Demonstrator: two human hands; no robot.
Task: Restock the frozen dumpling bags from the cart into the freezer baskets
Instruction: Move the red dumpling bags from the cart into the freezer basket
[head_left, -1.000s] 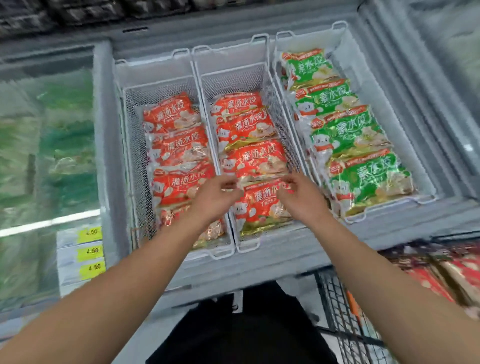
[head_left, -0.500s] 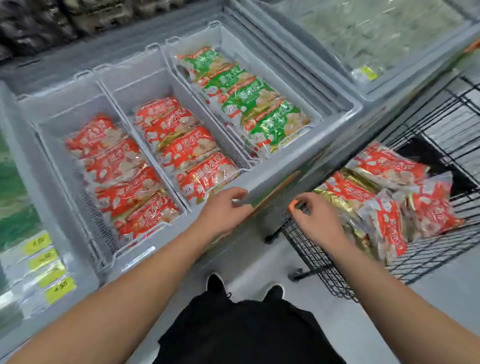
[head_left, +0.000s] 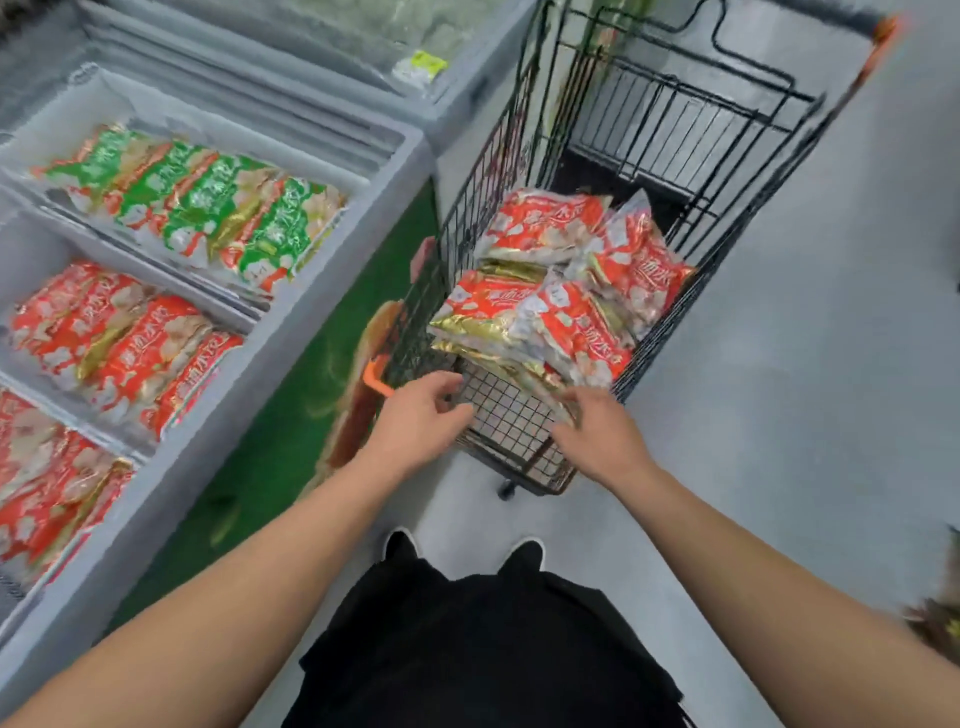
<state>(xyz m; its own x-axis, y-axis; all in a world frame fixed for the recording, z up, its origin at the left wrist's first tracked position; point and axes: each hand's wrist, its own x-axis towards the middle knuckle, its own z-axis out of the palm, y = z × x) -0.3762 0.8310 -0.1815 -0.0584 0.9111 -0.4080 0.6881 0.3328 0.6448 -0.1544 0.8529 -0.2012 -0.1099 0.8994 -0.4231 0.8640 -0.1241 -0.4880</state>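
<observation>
Both hands have left the freezer edge and swung across to the cart, and the view has turned with them, so the freezer now sits off to the left. Starting there: the freezer holds its baskets side by side, the nearest red dumpling bags at the bottom-left edge, a second row of red bags in the middle basket, and the green dumpling bags lined up in the far basket. A green panel runs down the freezer's front.

Moving along, the left hand is over the near end of the cart, fingers loosely curled and a little apart, holding nothing. It sits just beside an orange clip on the cart's corner.

Now the black wire cart itself: a heap of red and gold dumpling bags lies piled in the near half, some tilted against each other, bare mesh showing in front of them.

The right hand reaches in low, its fingertips at the bottom edge of the nearest bag; motion blur hides whether they have closed on it. Black shoes stand on the grey floor below.
</observation>
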